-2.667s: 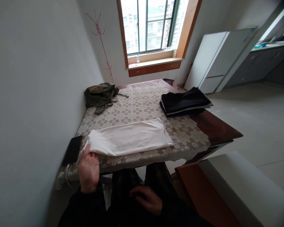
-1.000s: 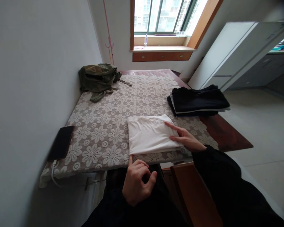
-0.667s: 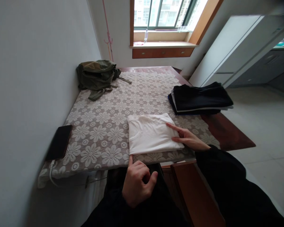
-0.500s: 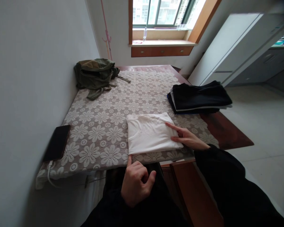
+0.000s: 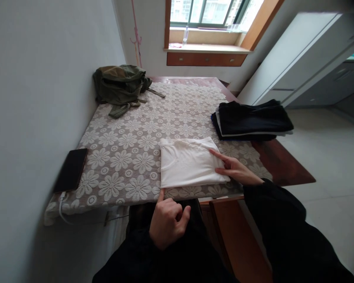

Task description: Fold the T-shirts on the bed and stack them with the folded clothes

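Note:
A white folded garment (image 5: 188,165), perhaps a shirt, lies flat as a neat rectangle near the table's front edge. On its right side rests my right hand (image 5: 236,169), index finger and thumb stretched apart over the cloth; its other fingers are mostly hidden. At the near left corner of the garment, the index fingertip of my left hand (image 5: 168,222) points up to the hem. The thumb of that hand stands apart, the remaining fingers are curled, and nothing shows in it.
A stack of dark folded clothes (image 5: 253,120) sits at the table's right. A green backpack (image 5: 119,86) lies at the back left against the wall. A phone (image 5: 70,170) with a white cable is at the left edge. Floral lace tablecloth (image 5: 144,161) covers the table.
The whole view has shifted slightly. Both hands keep about the same places at the white garment, which looks unchanged.

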